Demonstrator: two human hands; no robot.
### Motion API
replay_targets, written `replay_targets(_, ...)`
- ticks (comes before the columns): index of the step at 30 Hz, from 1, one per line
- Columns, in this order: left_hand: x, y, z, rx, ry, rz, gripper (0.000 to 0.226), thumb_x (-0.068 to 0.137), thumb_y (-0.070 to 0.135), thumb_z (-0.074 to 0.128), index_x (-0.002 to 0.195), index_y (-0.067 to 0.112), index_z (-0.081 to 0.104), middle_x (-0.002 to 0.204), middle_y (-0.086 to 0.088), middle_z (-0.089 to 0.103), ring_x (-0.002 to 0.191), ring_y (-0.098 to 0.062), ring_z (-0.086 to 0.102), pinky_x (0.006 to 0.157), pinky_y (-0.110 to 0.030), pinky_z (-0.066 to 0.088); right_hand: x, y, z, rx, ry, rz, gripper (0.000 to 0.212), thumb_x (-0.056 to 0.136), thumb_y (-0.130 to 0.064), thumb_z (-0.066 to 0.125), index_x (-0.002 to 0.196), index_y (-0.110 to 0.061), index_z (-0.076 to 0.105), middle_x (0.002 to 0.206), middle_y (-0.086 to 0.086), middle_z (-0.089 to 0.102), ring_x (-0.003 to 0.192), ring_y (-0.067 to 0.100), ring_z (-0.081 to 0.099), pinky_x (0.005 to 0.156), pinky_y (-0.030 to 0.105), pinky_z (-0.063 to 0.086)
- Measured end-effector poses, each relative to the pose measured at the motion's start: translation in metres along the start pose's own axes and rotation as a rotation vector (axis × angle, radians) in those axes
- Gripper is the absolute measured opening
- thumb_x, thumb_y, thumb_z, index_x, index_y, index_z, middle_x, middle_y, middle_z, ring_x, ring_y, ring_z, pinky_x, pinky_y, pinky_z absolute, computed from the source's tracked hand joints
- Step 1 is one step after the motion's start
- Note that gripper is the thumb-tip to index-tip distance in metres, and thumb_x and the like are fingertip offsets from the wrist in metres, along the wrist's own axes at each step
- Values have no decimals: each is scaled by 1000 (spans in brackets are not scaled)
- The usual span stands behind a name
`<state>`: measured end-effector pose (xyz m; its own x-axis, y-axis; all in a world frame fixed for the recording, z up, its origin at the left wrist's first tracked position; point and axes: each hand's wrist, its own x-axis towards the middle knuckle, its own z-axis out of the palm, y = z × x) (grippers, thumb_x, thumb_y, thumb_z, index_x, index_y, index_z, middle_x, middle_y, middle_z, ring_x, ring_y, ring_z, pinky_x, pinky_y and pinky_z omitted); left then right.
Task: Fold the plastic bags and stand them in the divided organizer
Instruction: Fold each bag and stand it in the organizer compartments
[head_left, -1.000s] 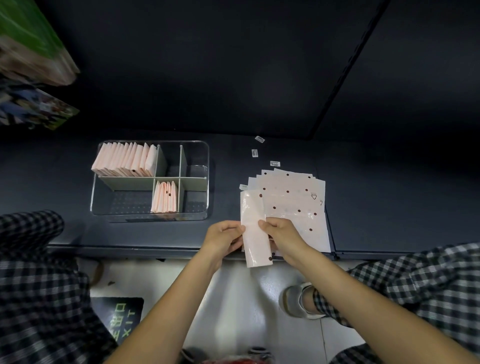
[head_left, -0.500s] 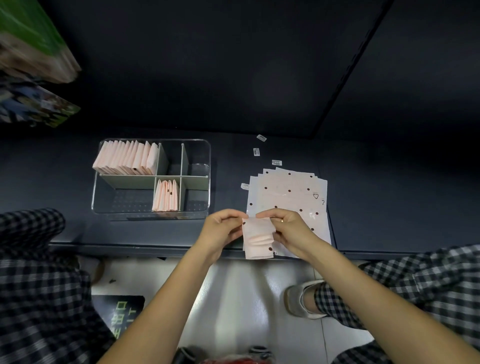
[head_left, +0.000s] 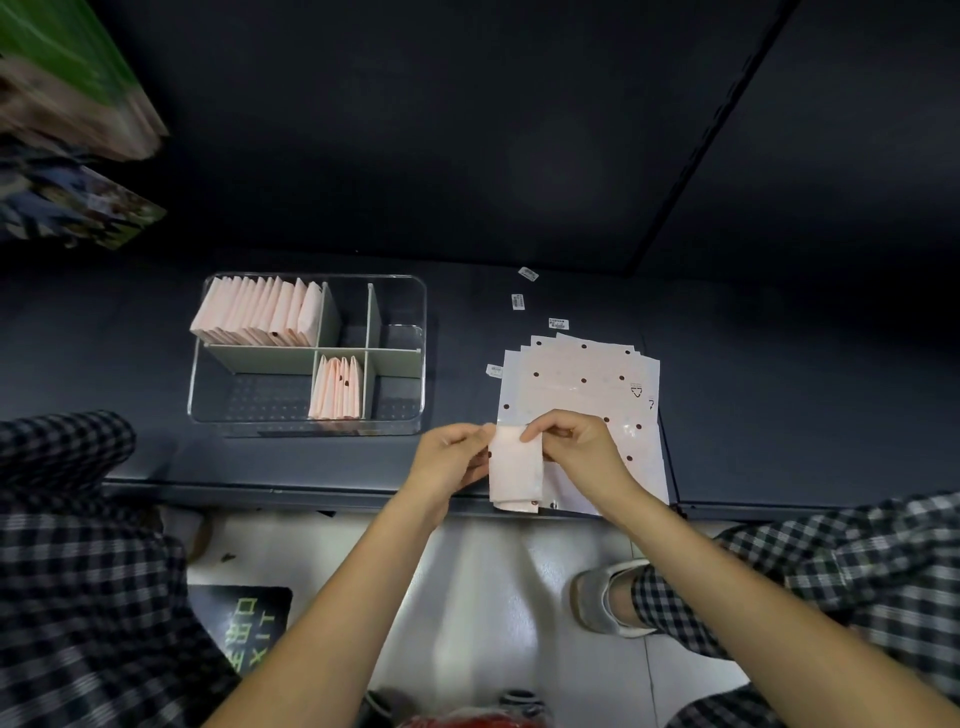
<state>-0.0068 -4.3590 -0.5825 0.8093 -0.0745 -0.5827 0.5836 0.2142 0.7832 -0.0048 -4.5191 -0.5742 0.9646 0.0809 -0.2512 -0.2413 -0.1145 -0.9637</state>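
Note:
A folded pale pink plastic bag (head_left: 516, 473) with dark dots is held over the near edge of the dark shelf. My left hand (head_left: 451, 457) pinches its left edge and my right hand (head_left: 581, 448) pinches its top right corner. Beneath my right hand lies a fanned stack of flat dotted bags (head_left: 587, 379). To the left stands the clear divided organizer (head_left: 423, 358). Its back left compartment holds several folded bags (head_left: 260, 314) standing upright, and a middle front compartment holds several more (head_left: 337, 388).
Small white label stickers (head_left: 558, 323) lie scattered on the shelf behind the flat stack. My checked-trousered knees flank the view at left and right. Below the shelf edge is a light floor with a green-lettered sign (head_left: 249, 629) and my shoe (head_left: 602, 603).
The long strip of bag has been folded in half into a short rectangle. Both hands rose slightly and now pinch its top edge.

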Motion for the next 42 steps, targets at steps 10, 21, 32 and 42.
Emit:
replay_targets(10,1,1,2,428,92,397,18,85,7,67,73,21,70,68,7,67,62,-3,58,66,-18,48,3,-2,0,-205,-40,13,9,88,-4,62,89,-3,71,87,7,69,80,14,62,84,33,49)
replay_targets(21,1,1,-10,453,182,278,6,84,10,68,78,12,69,66,5,65,63,-9,59,66,-22,52,12,-5,11,-198,369,-20,3,85,-9,66,88,-9,65,87,-3,64,77,11,56,71,14,44)
replay_targets(32,-5,10,-49,851,306,768,1,82,17,68,81,17,69,81,7,61,80,-15,53,67,-31,46,29,-19,99,-427,113,45,32,99,-20,38,69,-12,44,68,0,49,72,21,47,66,32,33)
replay_targets(42,39,32,-119,1026,758,424,24,84,34,66,100,16,66,102,-9,52,102,-29,44,87,-40,34,71,-30,127,-469,38,34,18,95,-25,49,78,-18,49,61,-6,51,64,15,47,63,31,39)
